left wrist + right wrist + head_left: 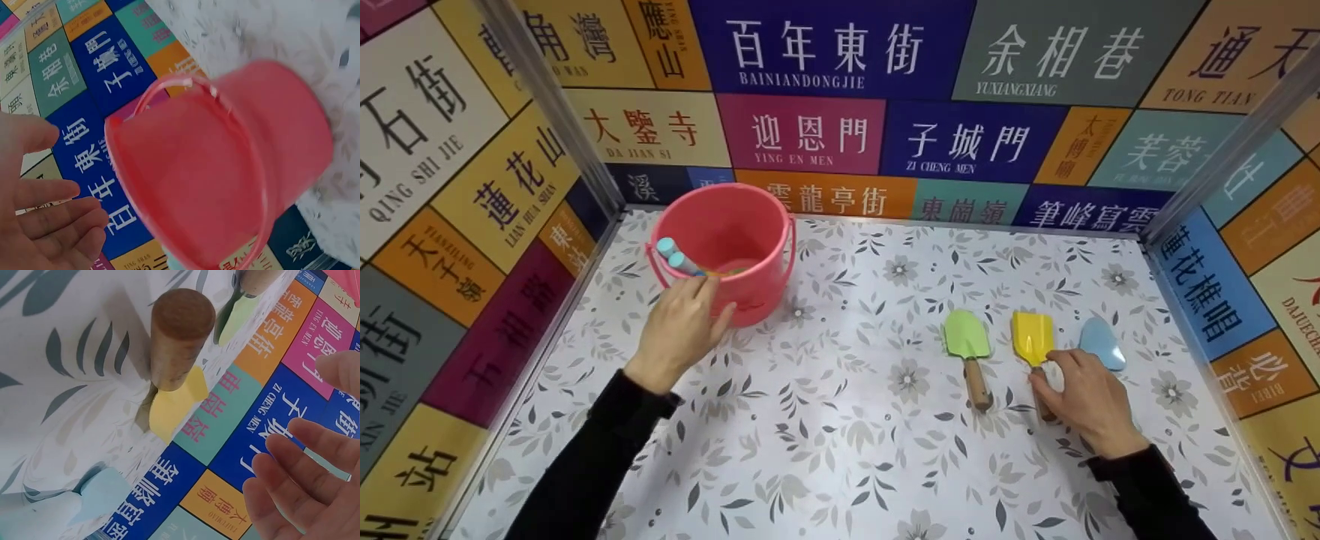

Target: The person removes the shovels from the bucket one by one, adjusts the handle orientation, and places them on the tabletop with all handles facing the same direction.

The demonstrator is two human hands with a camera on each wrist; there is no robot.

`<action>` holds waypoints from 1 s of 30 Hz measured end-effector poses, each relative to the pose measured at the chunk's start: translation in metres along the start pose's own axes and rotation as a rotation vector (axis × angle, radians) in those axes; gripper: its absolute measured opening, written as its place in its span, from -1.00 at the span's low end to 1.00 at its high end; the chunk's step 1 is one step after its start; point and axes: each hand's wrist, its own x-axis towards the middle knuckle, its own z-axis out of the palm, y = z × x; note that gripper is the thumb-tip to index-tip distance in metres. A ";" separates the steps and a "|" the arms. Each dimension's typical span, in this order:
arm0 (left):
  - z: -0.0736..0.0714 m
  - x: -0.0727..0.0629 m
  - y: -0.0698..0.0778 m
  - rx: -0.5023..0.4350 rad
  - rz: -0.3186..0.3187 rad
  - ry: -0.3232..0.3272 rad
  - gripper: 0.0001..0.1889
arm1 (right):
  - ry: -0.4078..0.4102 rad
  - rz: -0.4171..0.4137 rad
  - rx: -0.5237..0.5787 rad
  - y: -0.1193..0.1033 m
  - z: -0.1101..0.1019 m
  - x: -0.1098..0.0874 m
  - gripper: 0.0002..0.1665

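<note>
A red bucket (750, 296) stands at the back left. Two pale-blue rounded ends (679, 261) stick up inside its left rim, and their lower parts are hidden. My left hand (679, 322) is at the bucket's near rim; the left wrist view shows its fingers (48, 191) relaxed and holding nothing. At the right, my right hand (1084, 397) hovers by the wooden handle of a yellow toy shovel (1033, 336). In the right wrist view that handle (180, 343) stands apart from the loosely spread fingers (304, 461).
A green toy shovel (967, 334) with a wooden handle lies left of the yellow one. To the right lies a light-blue shovel (1102, 343), its handle hidden by the right hand in the head view. Printed panels (817, 135) wall in the floral table surface (840, 420).
</note>
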 end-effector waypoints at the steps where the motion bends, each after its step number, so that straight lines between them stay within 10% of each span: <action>1: -0.003 0.007 -0.004 -0.001 -0.013 -0.034 -0.57 | -0.008 0.005 -0.001 0.000 -0.001 0.000 -0.63; 20: -0.026 0.107 -0.067 0.052 -0.357 -0.681 -0.67 | -0.101 0.092 0.002 0.007 -0.005 -0.009 -0.54; 30: -0.011 0.122 -0.067 0.203 -0.455 -0.804 -0.64 | -0.128 0.123 0.014 0.008 -0.003 -0.011 -0.55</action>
